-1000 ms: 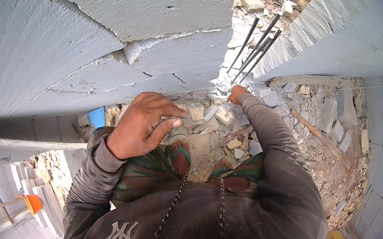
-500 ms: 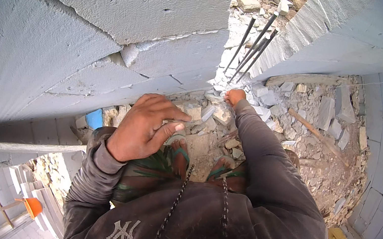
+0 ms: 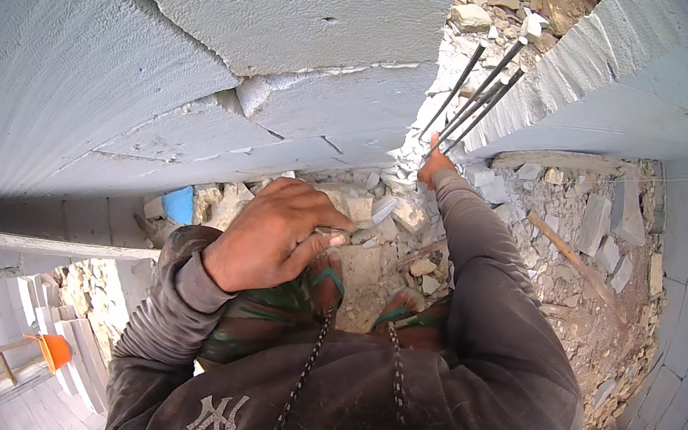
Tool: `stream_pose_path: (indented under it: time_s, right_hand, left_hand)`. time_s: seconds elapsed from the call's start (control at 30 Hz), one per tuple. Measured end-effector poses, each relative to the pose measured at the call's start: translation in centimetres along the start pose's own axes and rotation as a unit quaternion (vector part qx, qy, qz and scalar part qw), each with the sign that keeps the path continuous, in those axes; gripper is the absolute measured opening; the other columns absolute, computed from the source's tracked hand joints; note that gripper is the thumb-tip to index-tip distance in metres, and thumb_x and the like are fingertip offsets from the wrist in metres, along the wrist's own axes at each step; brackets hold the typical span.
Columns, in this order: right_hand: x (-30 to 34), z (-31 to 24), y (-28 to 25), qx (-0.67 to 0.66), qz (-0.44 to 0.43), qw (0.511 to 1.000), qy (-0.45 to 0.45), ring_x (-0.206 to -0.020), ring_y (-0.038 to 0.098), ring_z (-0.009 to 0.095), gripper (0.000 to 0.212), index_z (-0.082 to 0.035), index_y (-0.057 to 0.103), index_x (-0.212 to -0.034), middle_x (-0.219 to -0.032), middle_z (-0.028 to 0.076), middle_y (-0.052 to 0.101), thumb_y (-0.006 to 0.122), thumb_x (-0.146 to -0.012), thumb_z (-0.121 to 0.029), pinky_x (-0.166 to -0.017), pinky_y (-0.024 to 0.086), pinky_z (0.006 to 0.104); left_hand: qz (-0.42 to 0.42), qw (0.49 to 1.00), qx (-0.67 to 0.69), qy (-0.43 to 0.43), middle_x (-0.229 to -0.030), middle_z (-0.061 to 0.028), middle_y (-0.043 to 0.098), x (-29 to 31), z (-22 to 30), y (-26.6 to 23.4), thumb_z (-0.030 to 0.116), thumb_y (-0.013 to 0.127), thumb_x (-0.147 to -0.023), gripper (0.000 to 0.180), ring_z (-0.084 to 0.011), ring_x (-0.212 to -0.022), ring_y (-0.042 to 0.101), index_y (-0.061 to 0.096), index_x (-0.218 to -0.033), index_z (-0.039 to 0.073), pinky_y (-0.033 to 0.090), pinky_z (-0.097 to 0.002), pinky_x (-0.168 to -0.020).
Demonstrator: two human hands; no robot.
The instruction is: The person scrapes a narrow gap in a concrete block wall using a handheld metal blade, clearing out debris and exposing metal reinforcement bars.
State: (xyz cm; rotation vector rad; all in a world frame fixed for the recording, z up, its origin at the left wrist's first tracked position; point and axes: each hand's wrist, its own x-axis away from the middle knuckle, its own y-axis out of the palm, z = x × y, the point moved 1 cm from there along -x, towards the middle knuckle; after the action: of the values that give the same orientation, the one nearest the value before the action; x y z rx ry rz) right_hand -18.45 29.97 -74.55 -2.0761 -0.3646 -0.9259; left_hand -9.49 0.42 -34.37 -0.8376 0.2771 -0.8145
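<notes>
My left hand point(image 3: 273, 235) is closed, thumb and forefinger pinched in front of my body. A thin edge of something small shows at the fingertips, its kind too small to make out. My right arm stretches far forward, and my right hand point(image 3: 435, 168) is at the lower part of several dark steel bars point(image 3: 489, 103). One digit points up beside the bars; the other fingers are mostly hidden, so whether they grip a bar does not show. The bars rise at a slant from the gap between two pale block walls.
A tall grey block wall point(image 3: 243, 1) stands ahead on the left, a rough-edged one point(image 3: 613, 105) on the right. Broken rubble point(image 3: 407, 216) lies around my sandalled feet. A wooden-handled stick point(image 3: 575, 261) rests on debris. Farther out are a blue piece point(image 3: 179, 205) and an orange object point(image 3: 54, 352).
My right hand has moved up from the rubble to the lower part of the steel bars. My left hand keeps its pinch in nearly the same place. The view has shifted slightly.
</notes>
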Motion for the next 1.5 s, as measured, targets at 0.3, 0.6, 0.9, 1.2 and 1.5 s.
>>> stream_pose_path:
  time_s: [0.3, 0.6, 0.9, 1.2, 1.5]
  right_hand:
    - [8.1, -1.3, -2.5, 0.256, -0.078, 0.948, -0.171, -0.127, 0.061, 0.040, 0.058, 0.003, 0.052, -0.141, -0.133, 0.026, 0.063, 0.062, -0.087, -0.016, -0.105, 0.050, 0.0469]
    - [2.3, -6.6, 2.1, 0.150, 0.059, 0.983, -0.086, -0.125, 0.062, 0.040, 0.078, -0.018, 0.034, -0.160, -0.170, 0.020, 0.016, 0.065, -0.088, -0.015, -0.106, 0.052, 0.0478]
    - [8.6, -1.5, -1.2, 0.438, -0.289, 0.848, -0.072, -0.114, 0.067, 0.042, 0.058, -0.007, 0.056, -0.140, -0.145, 0.024, 0.053, 0.067, -0.085, -0.021, -0.094, 0.055, 0.0495]
    - [1.7, 2.3, 5.4, 0.035, 0.259, 0.944, -0.201, -0.119, 0.065, 0.035, 0.074, 0.008, 0.047, -0.142, -0.153, 0.028, 0.043, 0.075, -0.082, -0.026, -0.099, 0.054, 0.0488]
    - [3.4, 2.2, 2.1, -0.043, -0.031, 0.974, -0.218, -0.112, 0.068, 0.037, 0.051, 0.000, 0.063, -0.134, -0.128, 0.021, 0.068, 0.068, -0.085, -0.015, -0.104, 0.052, 0.0407]
  left_hand:
    - [-0.013, 1.000, 0.012, 0.011, -0.105, -0.0106, 0.072, 0.1, -0.1, -0.3, 0.015, 0.067, -0.096, 0.018, -0.0336, -0.101, 0.064, 0.073, -0.111, 0.007, 0.044, -0.0434, -0.097]
    - [-0.032, 0.999, 0.019, 0.027, -0.104, -0.0111, 0.071, -1.1, 0.4, 0.4, 0.015, 0.067, -0.096, 0.018, -0.0343, -0.102, 0.064, 0.072, -0.111, 0.008, 0.045, -0.0444, -0.097]
    - [-0.041, 0.999, 0.014, 0.015, -0.104, -0.0113, 0.070, 0.8, 0.1, 0.2, 0.014, 0.066, -0.095, 0.019, -0.0346, -0.101, 0.064, 0.071, -0.112, 0.007, 0.046, -0.0447, -0.094]
    - [-0.052, 0.998, 0.009, 0.038, -0.103, -0.0104, 0.070, -0.5, 0.2, 0.7, 0.013, 0.065, -0.096, 0.018, -0.0329, -0.101, 0.064, 0.071, -0.113, 0.008, 0.045, -0.0434, -0.093]
    - [-0.056, 0.997, 0.009, 0.048, -0.102, -0.0100, 0.069, -0.4, 0.5, 0.7, 0.014, 0.065, -0.096, 0.019, -0.0320, -0.100, 0.064, 0.071, -0.113, 0.008, 0.045, -0.0429, -0.093]
